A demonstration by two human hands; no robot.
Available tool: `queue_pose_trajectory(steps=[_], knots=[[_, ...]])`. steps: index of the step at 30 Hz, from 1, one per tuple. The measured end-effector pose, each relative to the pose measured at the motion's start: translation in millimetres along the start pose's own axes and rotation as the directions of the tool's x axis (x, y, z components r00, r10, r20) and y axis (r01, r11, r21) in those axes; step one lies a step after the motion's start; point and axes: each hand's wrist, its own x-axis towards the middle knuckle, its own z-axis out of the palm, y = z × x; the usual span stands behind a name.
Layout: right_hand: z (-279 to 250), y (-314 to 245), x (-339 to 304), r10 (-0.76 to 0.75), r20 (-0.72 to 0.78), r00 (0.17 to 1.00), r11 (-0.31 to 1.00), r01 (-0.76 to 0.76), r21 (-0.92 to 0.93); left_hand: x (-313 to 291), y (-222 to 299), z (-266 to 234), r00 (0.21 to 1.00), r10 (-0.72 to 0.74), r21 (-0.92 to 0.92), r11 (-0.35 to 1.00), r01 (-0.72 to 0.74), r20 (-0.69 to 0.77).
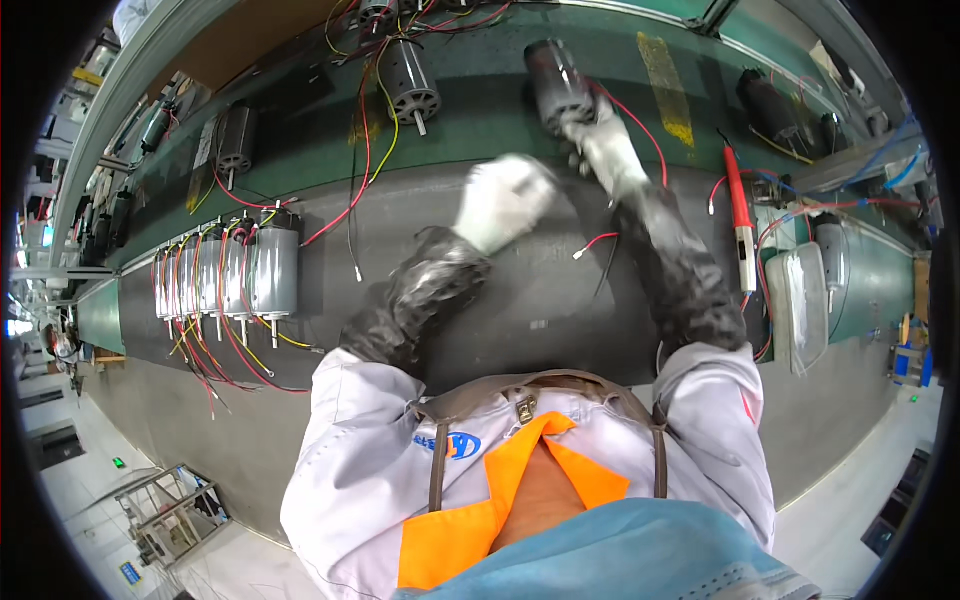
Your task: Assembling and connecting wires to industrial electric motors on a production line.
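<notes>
A dark cylindrical electric motor (556, 82) is on the green surface at the far side, its red wire trailing right. My right hand (606, 150), in a white glove, is closed round the near end of this motor, where the shaft would be; the fingers hide that end. My left hand (503, 202), also white-gloved, is over the black mat (470, 310), apart from the motor. It looks rounded, but motion blurs its fingers, so whether it holds anything is unclear. Between my forearms lie loose red and black wire ends (598, 244).
Several silver motors (272, 268) stand in a row at left, wires hanging nearby. More motors sit on the green surface (300, 120), including a dark one (410, 85). At right are a red-and-white pen-shaped tool (741, 215), a clear plastic box (800, 305) and another motor (829, 250).
</notes>
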Motion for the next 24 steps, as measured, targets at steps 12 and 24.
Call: queue_pose_trajectory(steps=[12, 24], knots=[[28, -3, -209, -0.705, 0.463, 0.537, 0.02, 0.668, -0.744, -95, -32, 24, 0.845, 0.183, 0.005, 0.978, -0.208, -0.503], [125, -10, -234, -0.424, 0.892, 0.155, 0.154, 0.983, -0.098, -109, 47, -71, 0.625, -0.651, -0.179, 0.617, 0.766, 0.431]])
